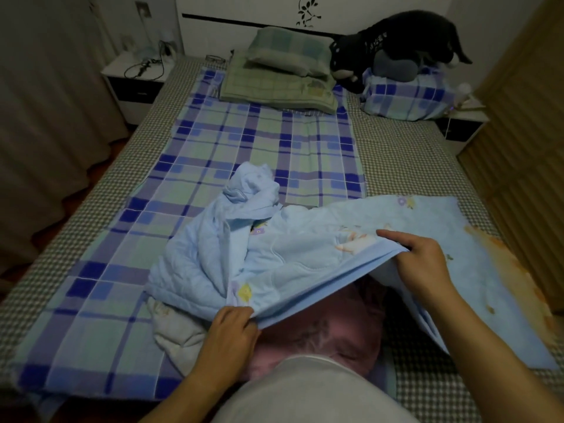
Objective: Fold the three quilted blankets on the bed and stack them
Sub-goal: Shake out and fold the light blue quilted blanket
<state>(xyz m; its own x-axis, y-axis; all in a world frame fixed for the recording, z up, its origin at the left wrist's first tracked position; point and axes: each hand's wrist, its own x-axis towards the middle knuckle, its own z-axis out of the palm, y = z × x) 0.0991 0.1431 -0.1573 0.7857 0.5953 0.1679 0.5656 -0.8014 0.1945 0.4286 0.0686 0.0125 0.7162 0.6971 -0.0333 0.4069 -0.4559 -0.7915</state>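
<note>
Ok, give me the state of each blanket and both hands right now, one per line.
light blue blanket: lifted at its near edge, bunched on the left, unfolded.
pink blanket: crumpled beneath the blue one, unfolded.
white blanket: crumpled, partly covered, unfolded.
left hand: gripping the blue blanket's edge.
right hand: gripping the same edge further along.
pillows: stacked at the headboard.

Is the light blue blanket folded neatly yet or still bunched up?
Still bunched: the light blue blanket lies crumpled, far end heaped, while both hands, left and right, lift its near edge.
</note>
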